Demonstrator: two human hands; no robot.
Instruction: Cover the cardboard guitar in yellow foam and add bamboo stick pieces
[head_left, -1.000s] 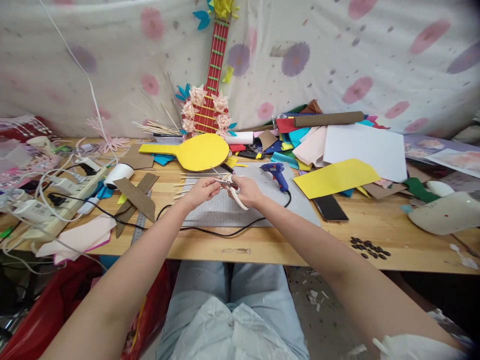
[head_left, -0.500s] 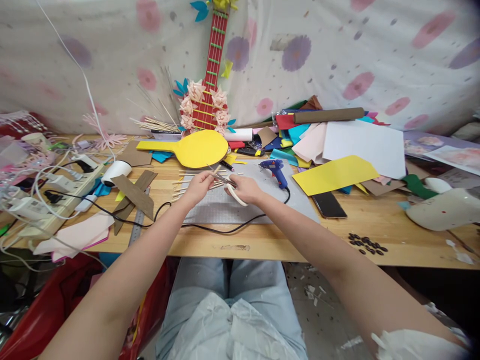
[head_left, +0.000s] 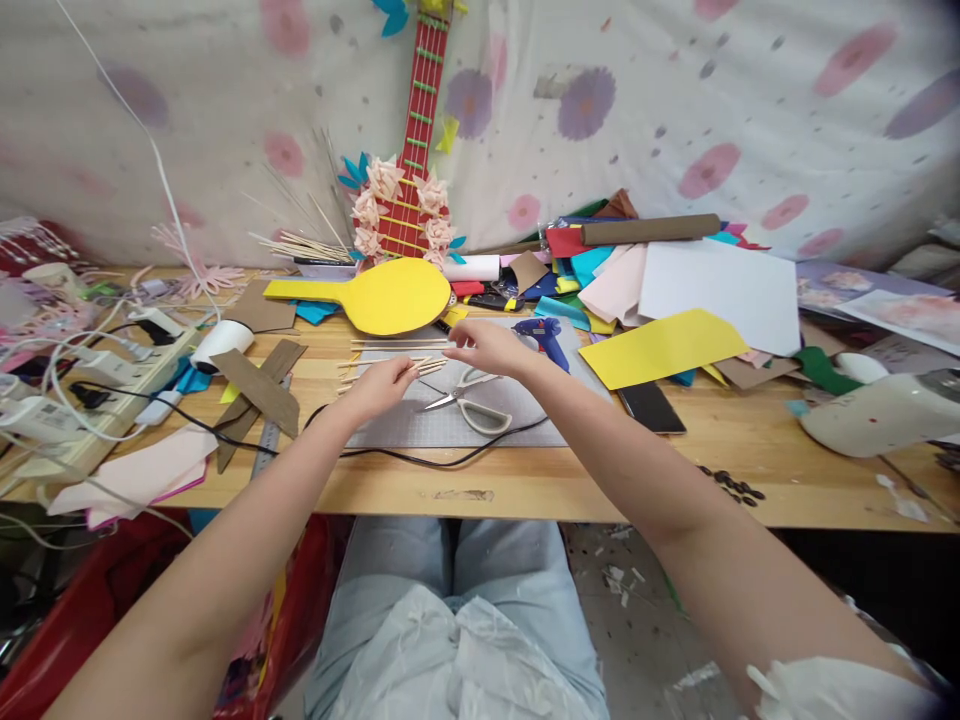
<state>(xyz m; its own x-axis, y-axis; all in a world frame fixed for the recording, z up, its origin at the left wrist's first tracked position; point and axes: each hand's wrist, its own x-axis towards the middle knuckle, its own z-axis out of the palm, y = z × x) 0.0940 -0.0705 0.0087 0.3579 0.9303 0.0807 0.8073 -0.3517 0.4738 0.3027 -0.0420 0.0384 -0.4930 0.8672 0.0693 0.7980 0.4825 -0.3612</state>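
Shows the scissors (head_left: 454,394) out of the right hand (head_left: 491,348) since the earlier frame — now lying open on the grey mat (head_left: 401,428), between the hands and nearer the body. Bends the right hand over the ends of the wooden sticks (head_left: 432,366), thumb and fingers parted, gripping nothing visible. Draws the left hand's (head_left: 382,386) fingertips together at the sticks; cannot tell whether pinching one or only touching. Spreads the sticks loosely on the mat, under and beyond the left hand, with ends towards the right fingers. Has the blue glue gun (head_left: 551,342) just beyond the right wrist. Looks like handling or sorting sticks, with cutting paused — seems to call next for a light pinch on one stick, clear of the open blades.
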